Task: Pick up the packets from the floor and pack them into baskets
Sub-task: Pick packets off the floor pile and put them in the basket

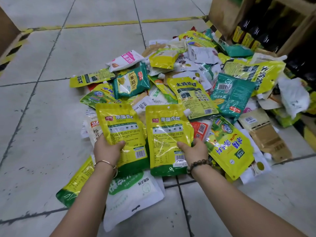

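Observation:
My left hand (pixel 106 148) grips a yellow-green spouted packet (pixel 122 127) by its lower left side, back face up. My right hand (pixel 194 150) holds a matching yellow-green packet (pixel 168 132) by its lower right side. Both packets are raised side by side over a large pile of packets (pixel 191 86) spread on the tiled floor. The pile holds yellow, teal and white pouches, such as a teal packet (pixel 130 81) and a white packet (pixel 131 197) under my left forearm. No basket is in view.
A wooden shelf unit (pixel 227 16) with dark bottles (pixel 248 35) stands at the upper right, right behind the pile. A cardboard box corner (pixel 8 29) sits at the upper left by black-yellow floor tape. Grey tiled floor (pixel 42 117) lies to the left.

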Demonstrator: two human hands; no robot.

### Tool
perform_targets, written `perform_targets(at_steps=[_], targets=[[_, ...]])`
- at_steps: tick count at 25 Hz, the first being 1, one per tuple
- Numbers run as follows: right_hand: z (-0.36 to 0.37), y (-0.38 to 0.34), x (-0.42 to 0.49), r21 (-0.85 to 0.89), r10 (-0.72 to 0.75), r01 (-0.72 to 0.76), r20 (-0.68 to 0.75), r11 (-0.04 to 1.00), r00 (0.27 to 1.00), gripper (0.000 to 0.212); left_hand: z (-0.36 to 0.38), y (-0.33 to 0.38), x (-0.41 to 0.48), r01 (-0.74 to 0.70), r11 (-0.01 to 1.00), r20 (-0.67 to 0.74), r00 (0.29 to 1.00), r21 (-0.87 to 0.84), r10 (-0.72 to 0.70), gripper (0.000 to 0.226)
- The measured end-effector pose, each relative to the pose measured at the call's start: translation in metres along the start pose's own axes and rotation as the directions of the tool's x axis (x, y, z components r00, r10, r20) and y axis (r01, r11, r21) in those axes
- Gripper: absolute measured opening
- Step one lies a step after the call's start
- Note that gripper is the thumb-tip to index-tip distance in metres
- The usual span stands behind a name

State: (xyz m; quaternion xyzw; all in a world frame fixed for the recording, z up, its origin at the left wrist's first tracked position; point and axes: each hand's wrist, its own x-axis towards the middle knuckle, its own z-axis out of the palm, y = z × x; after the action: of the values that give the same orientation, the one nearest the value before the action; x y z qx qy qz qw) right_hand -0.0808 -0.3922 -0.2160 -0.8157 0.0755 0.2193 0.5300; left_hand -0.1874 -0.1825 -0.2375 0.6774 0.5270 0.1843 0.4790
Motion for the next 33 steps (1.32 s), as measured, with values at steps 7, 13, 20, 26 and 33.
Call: perform_targets(at_steps=[7, 13, 20, 26, 33], targets=[[-0.065, -0.006, -0.020, 0.051, -0.140, 0.148, -0.126, 0.988, 0.982, 0.039, -0.003, 0.047, -0.067, -0.088, 0.992, 0.063, 0.994, -0.085, 0.093, 0.040], [-0.164, -0.006, -0.072, 0.089, -0.273, 0.301, -0.244, 0.949, 0.931, 0.006, 0.018, 0.097, -0.159, -0.133, 0.955, 0.245, 0.949, -0.267, 0.200, 0.033], [-0.328, 0.006, -0.179, 0.000, -0.330, 0.387, -0.524, 0.922, 0.785, 0.003, 0.036, 0.167, -0.299, -0.141, 0.898, 0.492, 0.796, -0.417, 0.353, 0.031], [-0.447, 0.031, -0.303, 0.014, -0.250, 0.387, -0.741, 0.922, 0.623, 0.007, 0.030, 0.223, -0.448, -0.132, 0.855, 0.639, 0.610, -0.502, 0.469, 0.031], [-0.566, 0.079, -0.454, 0.100, -0.083, 0.345, -0.874, 0.933, 0.479, 0.012, 0.018, 0.239, -0.628, -0.137, 0.862, 0.774, 0.389, -0.488, 0.500, 0.035]])
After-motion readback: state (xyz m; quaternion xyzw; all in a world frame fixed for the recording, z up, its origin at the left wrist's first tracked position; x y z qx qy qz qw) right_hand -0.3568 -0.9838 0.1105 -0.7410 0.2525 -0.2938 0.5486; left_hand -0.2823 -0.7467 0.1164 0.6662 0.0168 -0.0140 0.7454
